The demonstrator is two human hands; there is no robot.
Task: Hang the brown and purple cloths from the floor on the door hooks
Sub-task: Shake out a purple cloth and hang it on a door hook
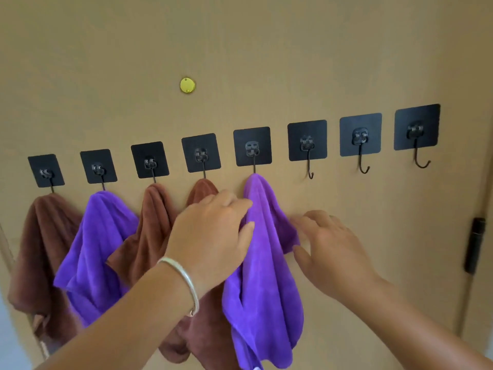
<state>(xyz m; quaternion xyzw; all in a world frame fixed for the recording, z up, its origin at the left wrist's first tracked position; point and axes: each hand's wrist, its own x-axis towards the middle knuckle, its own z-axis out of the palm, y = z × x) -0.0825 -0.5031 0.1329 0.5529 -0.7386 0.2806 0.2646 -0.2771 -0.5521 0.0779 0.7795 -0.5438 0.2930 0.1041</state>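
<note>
A row of several black stick-on hooks runs across the tan door (266, 49). From the left, the hooks hold a brown cloth (40, 249), a purple cloth (98, 236), a brown cloth (152, 222), another brown cloth (202, 188) and a purple cloth (264, 276). My left hand (213, 231), with a silver bracelet on its wrist, pinches the left fold of the purple cloth on the fifth hook (253, 161). My right hand (328, 244) is spread flat with its fingertips at that cloth's right edge. The three hooks on the right, starting at the sixth hook (309, 172), are bare.
A small round brass peephole cover (187, 85) sits above the hooks. A black door hinge (474, 244) is at the right edge, next to the door frame.
</note>
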